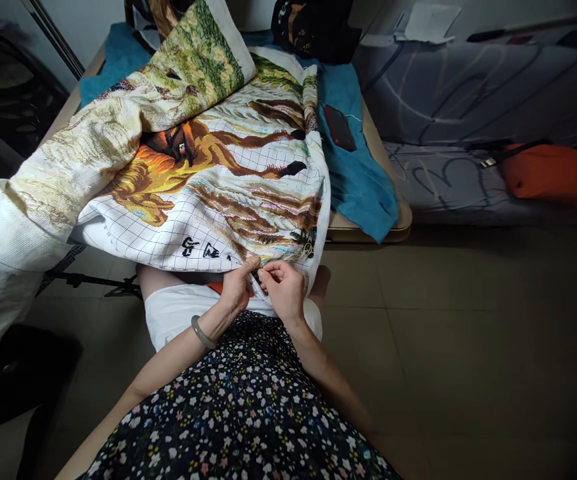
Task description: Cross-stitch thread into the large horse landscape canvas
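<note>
A large cross-stitch canvas (208, 180) with a gridded white ground and brown, orange and green stitching drapes from a low table down onto my lap. My left hand (235, 290), a pale green bangle (202, 332) on its wrist, pinches the canvas's lower edge. My right hand (284, 287) is beside it, fingers curled and pinched at the same edge; what is between them is too small to make out. The two hands almost touch.
A teal cloth (358, 167) covers the low table (398, 227), with a dark phone (339, 127) on it. A sofa with a grey patterned cover (468, 100) and an orange cushion (553, 173) stands to the right. Tiled floor (468, 347) lies in front.
</note>
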Tool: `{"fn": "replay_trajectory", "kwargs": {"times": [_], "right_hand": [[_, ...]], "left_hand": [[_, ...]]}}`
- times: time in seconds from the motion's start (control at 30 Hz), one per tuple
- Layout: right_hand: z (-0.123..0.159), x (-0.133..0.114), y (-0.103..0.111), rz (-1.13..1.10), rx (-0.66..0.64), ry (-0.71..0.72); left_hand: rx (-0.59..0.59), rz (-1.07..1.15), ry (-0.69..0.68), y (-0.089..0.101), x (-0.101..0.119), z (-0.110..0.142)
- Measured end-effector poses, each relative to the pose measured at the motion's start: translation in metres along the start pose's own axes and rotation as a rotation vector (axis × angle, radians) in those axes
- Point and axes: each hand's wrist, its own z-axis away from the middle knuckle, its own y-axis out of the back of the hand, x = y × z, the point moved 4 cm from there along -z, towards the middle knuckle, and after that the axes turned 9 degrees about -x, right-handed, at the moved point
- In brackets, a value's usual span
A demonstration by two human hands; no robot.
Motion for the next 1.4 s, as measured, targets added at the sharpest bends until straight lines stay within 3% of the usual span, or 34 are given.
{"fn": "replay_trajectory", "kwargs": {"times": [0.13, 0.33, 0.43, 0.5, 0.6, 0.7, 0.77, 0.83, 1.0, 1.07, 1.13, 1.4], "right_hand": [[-0.003, -0.014, 0.005, 0.008, 0.048, 0.029], [-0.012, -0.025, 0.001, 0.306, -0.083, 0.106], [-0.018, -0.030, 0.005, 0.210, -0.137, 0.067], [-0.022, -0.041, 0.035, 0.002, 0.012, 0.104], [-0.022, -0.066, 0.119, -0.398, 0.406, 0.303], [-0.016, -0.087, 0.191, -0.710, 0.569, 0.583], [-0.010, -0.094, 0.205, -0.637, 0.601, 0.693], [-0.006, -0.090, 0.182, -0.468, 0.528, 0.670], [-0.002, -0.039, 0.056, -0.099, -0.127, 0.205], [0.003, -0.024, 0.029, 0.095, -0.219, 0.143], [0.006, -0.018, 0.021, 0.229, -0.196, 0.149], [0.003, -0.022, 0.023, 0.415, -0.083, 0.196]], "left_hand": [[-0.047, 0.024, -0.027, 0.000, -0.002, 0.002], [-0.094, 0.050, -0.002, 0.004, -0.015, 0.006], [-0.069, 0.050, 0.036, 0.004, -0.016, 0.006], [-0.016, 0.054, 0.038, 0.005, -0.014, 0.006], [0.036, 0.061, 0.026, 0.005, -0.010, 0.006], [0.041, 0.068, 0.018, 0.005, -0.009, 0.006], [0.039, 0.067, 0.005, 0.004, -0.009, 0.006], [0.036, 0.061, -0.003, 0.003, -0.009, 0.006], [0.022, 0.015, 0.002, 0.002, -0.005, 0.007], [0.032, -0.004, 0.015, 0.003, -0.004, 0.008], [0.044, -0.011, 0.039, 0.004, -0.005, 0.009], [0.040, 0.000, 0.009, 0.001, -0.003, 0.008]]}}
